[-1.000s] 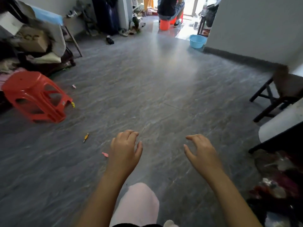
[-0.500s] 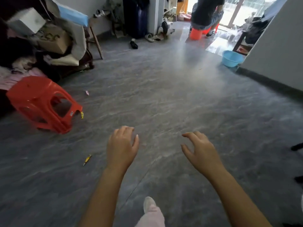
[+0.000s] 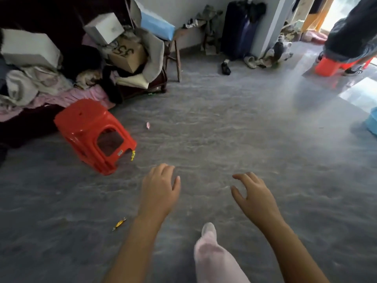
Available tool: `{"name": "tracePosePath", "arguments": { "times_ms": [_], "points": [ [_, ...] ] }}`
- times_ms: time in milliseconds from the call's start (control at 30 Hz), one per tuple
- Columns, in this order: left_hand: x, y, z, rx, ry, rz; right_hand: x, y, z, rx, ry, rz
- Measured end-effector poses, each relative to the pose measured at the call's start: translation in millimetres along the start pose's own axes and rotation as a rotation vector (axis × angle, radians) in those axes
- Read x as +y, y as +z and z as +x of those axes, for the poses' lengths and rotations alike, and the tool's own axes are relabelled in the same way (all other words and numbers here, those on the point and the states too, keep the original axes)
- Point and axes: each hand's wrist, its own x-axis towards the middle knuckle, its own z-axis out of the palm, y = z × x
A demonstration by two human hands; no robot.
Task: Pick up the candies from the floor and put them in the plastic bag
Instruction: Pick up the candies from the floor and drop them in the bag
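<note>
Holding left hand (image 3: 159, 190) and right hand (image 3: 253, 197) out, loosely curled, gripping nothing. Judging the left nearer yellow candy (image 3: 119, 223), lying slanted up-right just outside that forearm.

To my left, a red plastic stool (image 3: 87, 127) lies tipped on its side. Behind it is a heap of clothes and pink bedding (image 3: 67, 97), topped with two white boxes (image 3: 30, 48) and a tilted cardboard box (image 3: 128, 56). A wooden bench (image 3: 183, 35) stands by the far wall, a dark suitcase (image 3: 238, 27) beside it, a black shoe (image 3: 226, 67) nearby. Far right, another person (image 3: 350, 33) sits on an orange stool (image 3: 330, 67). A blue basin (image 3: 372, 122) shows at the right edge. My pink trouser leg (image 3: 216, 260) steps forward.
</note>
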Motion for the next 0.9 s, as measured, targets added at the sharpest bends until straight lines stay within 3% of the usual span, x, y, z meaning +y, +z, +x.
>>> {"name": "tracePosePath", "arguments": {
  "times_ms": [233, 900],
  "points": [
    [-9, 3, 144, 0.076, -0.141, -0.007, -22, -11, 200, -0.097, -0.197, -0.005],
    [-223, 58, 456, 0.246, -0.577, -0.041, -165, 133, 617, -0.466, -0.474, -0.081]
  ]
}}
